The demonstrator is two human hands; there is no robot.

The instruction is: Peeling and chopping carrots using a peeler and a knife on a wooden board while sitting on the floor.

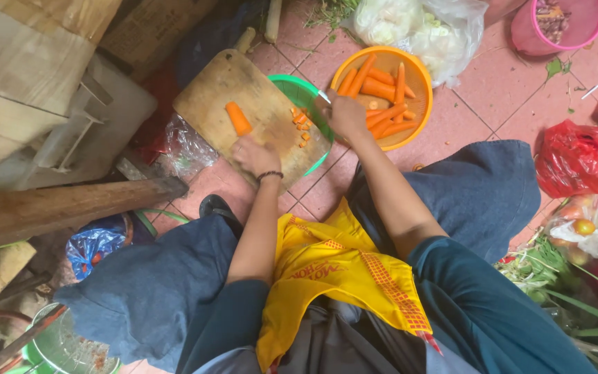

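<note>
A person sits low over a pink tiled floor, knees in blue trousers apart, a yellow apron across the lap. The left hand, a dark band at its wrist, lies at the near edge of a pale wooden cutting board in the upper middle of the frame; whether it grips the edge or only presses on it cannot be told. A short orange carrot stub lies on the board just above that hand, apart from it. Small diced carrot pieces are scattered at the board's right end, which sits over a green plastic bowl.

The right hand is closed around a thin light-coloured handle, probably a knife, though the blade is hidden; it sits between the green bowl and a round orange plastic colander holding peeled whole carrots.

Toward the upper right stands a pink plastic bucket, with a clear bag of pale cabbage to its left. A red plastic bag lies at the right edge.
</note>
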